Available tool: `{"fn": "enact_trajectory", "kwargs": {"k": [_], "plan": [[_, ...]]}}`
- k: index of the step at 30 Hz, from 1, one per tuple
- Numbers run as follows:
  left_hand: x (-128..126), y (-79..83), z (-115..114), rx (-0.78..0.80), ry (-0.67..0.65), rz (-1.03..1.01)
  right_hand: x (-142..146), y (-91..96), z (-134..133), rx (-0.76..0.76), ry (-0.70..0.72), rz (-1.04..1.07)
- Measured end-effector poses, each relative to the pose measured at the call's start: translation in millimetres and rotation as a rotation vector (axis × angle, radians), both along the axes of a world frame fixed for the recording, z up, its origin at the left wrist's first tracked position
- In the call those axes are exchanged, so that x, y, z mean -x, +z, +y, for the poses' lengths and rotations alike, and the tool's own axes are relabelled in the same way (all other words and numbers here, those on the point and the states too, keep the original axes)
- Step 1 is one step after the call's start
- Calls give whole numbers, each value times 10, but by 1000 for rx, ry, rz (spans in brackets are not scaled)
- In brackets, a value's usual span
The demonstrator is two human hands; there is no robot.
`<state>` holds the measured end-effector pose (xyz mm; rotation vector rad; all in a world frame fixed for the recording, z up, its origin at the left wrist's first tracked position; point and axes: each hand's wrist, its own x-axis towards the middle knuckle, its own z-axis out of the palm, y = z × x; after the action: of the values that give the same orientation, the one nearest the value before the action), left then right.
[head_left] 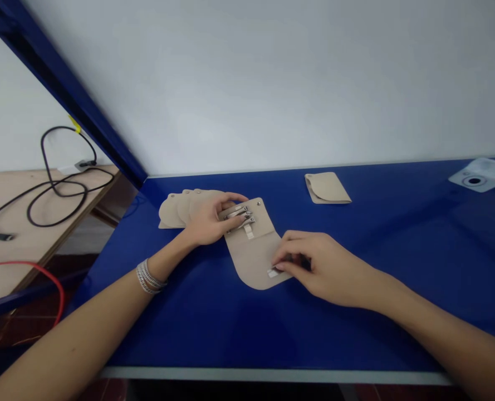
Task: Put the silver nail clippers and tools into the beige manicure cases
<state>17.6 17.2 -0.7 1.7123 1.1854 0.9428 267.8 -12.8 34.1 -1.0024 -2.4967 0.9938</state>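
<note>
An unfolded beige nail clipper case (255, 253) lies on the blue table, its rounded flap toward me. My left hand (211, 220) grips its upper left part, with the thumb over shiny metal nail clippers (246, 213) at the upper half. Below the clippers a short pale strip (249, 231) shows. My right hand (314, 264) pinches at the right side of the flap, fingertips closed by a small silvery white piece (273, 273). Whether that piece is in the fingers or fixed to the flap, I cannot tell.
Several folded beige cases (174, 210) overlap behind my left hand. Another folded case (328, 187) lies at the back. A clear plastic bag (476, 174) with a dark round mark is at the far right. Black cable (69, 192) coils on a wooden surface at left, beyond a blue frame post (78, 92).
</note>
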Motion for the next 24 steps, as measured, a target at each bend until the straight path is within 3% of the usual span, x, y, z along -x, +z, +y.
{"fn": "enact_trajectory", "kwargs": {"k": [7, 13, 19, 24], "plan": [[-10, 18, -6, -3, -4, -2, 9, -15, 3, -13, -52, 87], [-6, 22, -10, 30, -2, 11, 24, 47, -4, -71, -221, 238], [-6, 24, -16, 22, -22, 6, 17, -58, 108, 93, -379, 531], [-22, 41, -39, -13, -48, 49, 27, -143, 213, 279, -424, 600]]}}
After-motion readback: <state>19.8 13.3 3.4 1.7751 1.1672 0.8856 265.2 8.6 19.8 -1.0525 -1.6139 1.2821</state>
